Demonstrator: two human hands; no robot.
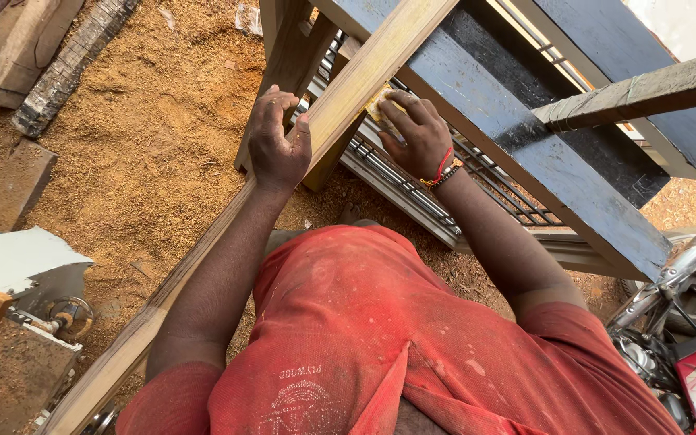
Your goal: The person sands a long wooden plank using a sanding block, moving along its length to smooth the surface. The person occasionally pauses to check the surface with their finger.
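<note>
A long wooden frame rail (368, 72) runs diagonally from the lower left to the top middle. My left hand (277, 141) grips its left edge, fingers curled over the wood. My right hand (416, 133), with a red and beaded wristband, presses a small yellowish piece of sandpaper (378, 103) against the right side of the rail. My red dusty shirt (380, 338) fills the lower middle.
Sawdust (155, 137) covers the ground. A dark blue painted frame (541, 153) with metal grille bars lies to the right. Timber offcuts (26, 48) lie at the upper left, a machine (34, 306) at the lower left, a motorcycle (686, 322) at the lower right.
</note>
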